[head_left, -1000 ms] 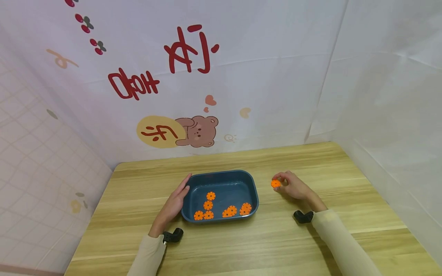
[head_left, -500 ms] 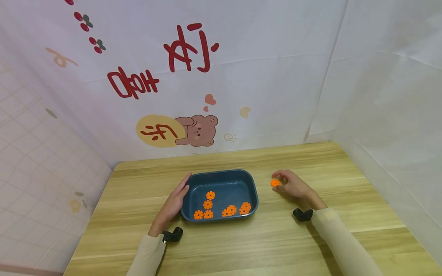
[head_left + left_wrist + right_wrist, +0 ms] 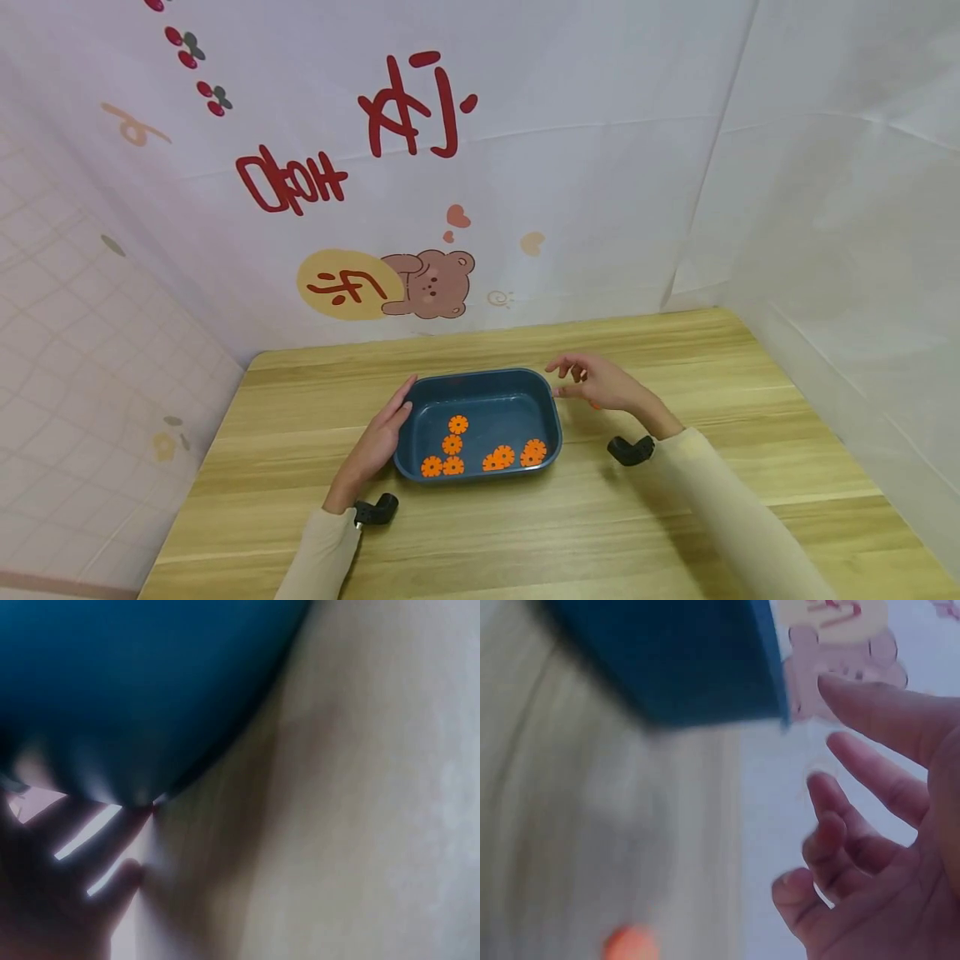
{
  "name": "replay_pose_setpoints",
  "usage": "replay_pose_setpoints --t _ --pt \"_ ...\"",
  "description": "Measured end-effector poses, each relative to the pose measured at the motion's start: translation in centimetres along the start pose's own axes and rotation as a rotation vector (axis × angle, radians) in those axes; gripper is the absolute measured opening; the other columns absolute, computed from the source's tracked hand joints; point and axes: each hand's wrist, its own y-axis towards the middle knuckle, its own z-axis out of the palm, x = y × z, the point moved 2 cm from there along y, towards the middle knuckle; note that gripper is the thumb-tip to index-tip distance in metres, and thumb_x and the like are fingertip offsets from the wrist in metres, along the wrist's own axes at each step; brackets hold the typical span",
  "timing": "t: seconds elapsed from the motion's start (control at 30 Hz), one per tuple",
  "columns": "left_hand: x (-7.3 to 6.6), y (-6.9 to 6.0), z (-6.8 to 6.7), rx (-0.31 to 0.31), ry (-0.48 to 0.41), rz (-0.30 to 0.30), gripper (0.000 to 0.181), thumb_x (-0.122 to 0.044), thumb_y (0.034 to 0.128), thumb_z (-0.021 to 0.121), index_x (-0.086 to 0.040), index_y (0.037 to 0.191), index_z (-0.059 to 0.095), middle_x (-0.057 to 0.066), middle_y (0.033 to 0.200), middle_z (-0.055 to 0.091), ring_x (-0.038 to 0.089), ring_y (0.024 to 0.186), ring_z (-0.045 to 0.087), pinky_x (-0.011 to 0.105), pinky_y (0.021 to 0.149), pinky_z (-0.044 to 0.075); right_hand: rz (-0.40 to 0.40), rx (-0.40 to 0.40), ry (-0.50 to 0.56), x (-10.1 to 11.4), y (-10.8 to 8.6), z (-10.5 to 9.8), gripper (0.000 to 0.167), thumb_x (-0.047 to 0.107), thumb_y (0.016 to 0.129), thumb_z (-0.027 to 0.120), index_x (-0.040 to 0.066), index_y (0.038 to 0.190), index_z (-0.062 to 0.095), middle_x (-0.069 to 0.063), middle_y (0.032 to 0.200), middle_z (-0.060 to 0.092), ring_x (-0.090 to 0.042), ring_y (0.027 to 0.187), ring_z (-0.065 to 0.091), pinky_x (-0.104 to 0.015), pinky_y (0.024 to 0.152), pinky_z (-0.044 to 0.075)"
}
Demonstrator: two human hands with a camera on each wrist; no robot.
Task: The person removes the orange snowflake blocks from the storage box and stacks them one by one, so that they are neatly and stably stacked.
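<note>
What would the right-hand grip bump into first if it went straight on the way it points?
Probably the right rim of the blue tray, just ahead in the head view; depth is unclear, so the grip may pass above.

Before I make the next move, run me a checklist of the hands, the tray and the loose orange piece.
1. Left hand touching the tray: ok, at its left end.
2. Right hand free: ok, fingers apart with nothing between them.
3. Right hand clear of the tray: ok, the right wrist view shows a gap.
4. Loose orange piece in plain view: not ok, the right hand hides most of it from the head camera.
5. Loose orange piece lying flat: cannot tell, too blurred.
</note>
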Motion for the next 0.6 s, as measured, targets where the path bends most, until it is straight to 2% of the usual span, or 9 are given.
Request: replay_pose_setpoints --t 0.1,0.2,0.37,0.6 --pt "0.0 0.0 0.0 -0.002 -0.001 0.0 0.051 -0.021 0.1104 0.028 -0.017 0.16 0.018 0.001 0.166 0.012 0.025 0.153 0.006 0.052 0.123 0.006 -0.066 0.089 -0.011 2.0 1.3 0.4 0.036 0.028 0.089 0.075 0.01 0.12 0.066 -0.003 0.099 0.062 -0.018 0.076 0.056 -0.028 0.061 0.047" --pt "0.1 0.0 -0.1 -0.006 -0.003 0.003 0.051 -0.02 0.1104 0.028 -0.016 0.16 0.018 0.002 0.166 0.012 0.026 0.153 0.006 0.052 0.122 0.006 -0.098 0.187 -0.013 3.8 2.8 1.2 0.037 0.027 0.091 0.073 0.008 0.121 0.065 -0.001 0.097 0.061 -0.016 0.077 0.056 -0.029 0.066 0.048" --pt "0.2 0.1 0.0 -0.006 -0.005 -0.005 0.051 -0.021 0.1104 0.028 -0.017 0.16 0.018 0.001 0.166 0.013 0.025 0.153 0.006 0.051 0.123 0.006 -0.096 0.315 -0.031 6.1 5.0 3.0 0.036 0.022 0.091 0.073 0.005 0.122 0.064 0.001 0.092 0.061 -0.014 0.073 0.055 -0.027 0.067 0.048" --pt "0.1 0.1 0.0 -0.009 0.001 -0.008 0.051 -0.021 0.1104 0.029 -0.017 0.16 0.019 0.001 0.166 0.013 0.025 0.153 0.007 0.051 0.123 0.007 -0.096 0.456 -0.049 7.8 7.0 5.8 0.035 0.018 0.089 0.075 0.004 0.12 0.065 0.002 0.089 0.063 -0.012 0.073 0.057 -0.025 0.068 0.047"
